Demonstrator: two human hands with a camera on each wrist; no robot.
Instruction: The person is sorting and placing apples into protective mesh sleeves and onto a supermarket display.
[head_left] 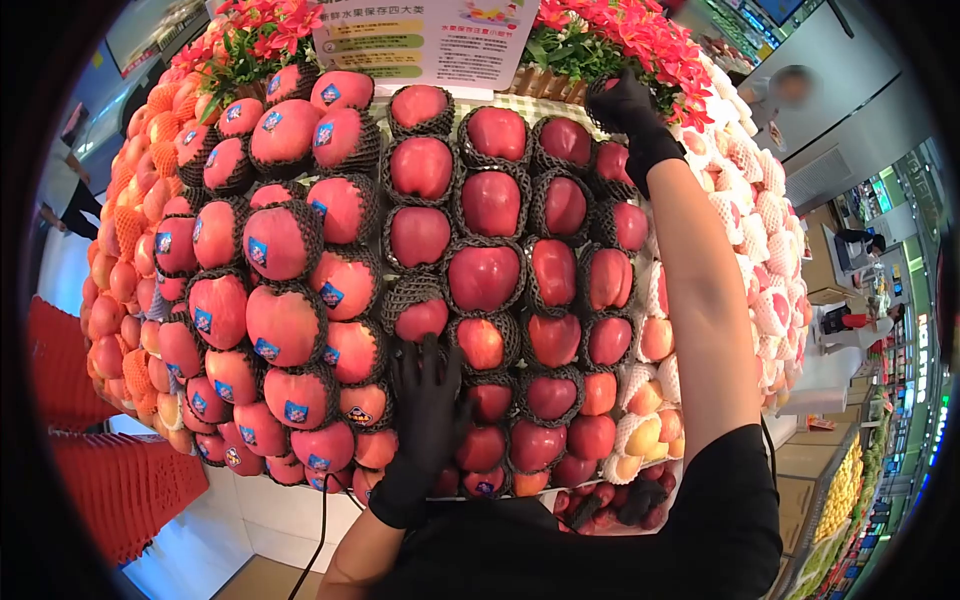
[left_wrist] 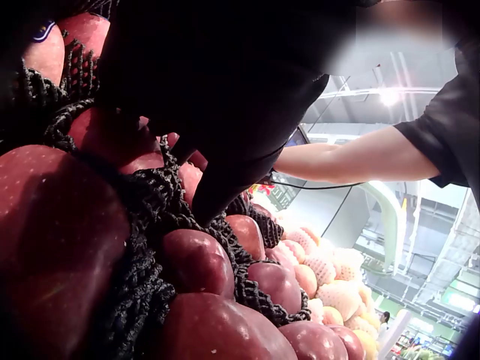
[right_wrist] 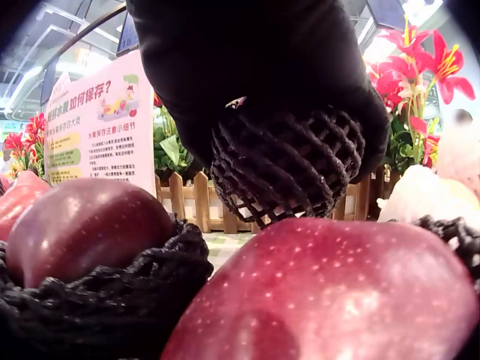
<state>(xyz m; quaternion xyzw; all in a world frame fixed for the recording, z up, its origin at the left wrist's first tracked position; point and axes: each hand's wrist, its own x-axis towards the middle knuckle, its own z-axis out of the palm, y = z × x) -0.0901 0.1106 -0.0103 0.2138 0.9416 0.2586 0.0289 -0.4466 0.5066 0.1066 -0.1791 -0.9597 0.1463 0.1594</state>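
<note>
In the head view the right hand [head_left: 628,108], black-gloved, reaches to the far right of the apple rows by the flowers. The right wrist view shows that hand [right_wrist: 262,82] from behind, its fingers round an apple in black foam net [right_wrist: 289,169], above a bare-topped red apple [right_wrist: 330,292]. The left hand [head_left: 428,400], also gloved, rests on the near middle apples, fingertips just below a netted apple [head_left: 421,318]. Close up in the left wrist view, the left hand [left_wrist: 217,97] has its fingers pointing down among netted apples [left_wrist: 199,262]; whether they grip one is hidden.
Stickered apples [head_left: 285,325] are stacked on the left, white-netted fruit [head_left: 765,230] on the right. A printed sign [head_left: 420,45], red flowers [head_left: 665,50] and a small wooden fence [right_wrist: 199,202] stand at the back. Red baskets [head_left: 110,490] are stacked at lower left.
</note>
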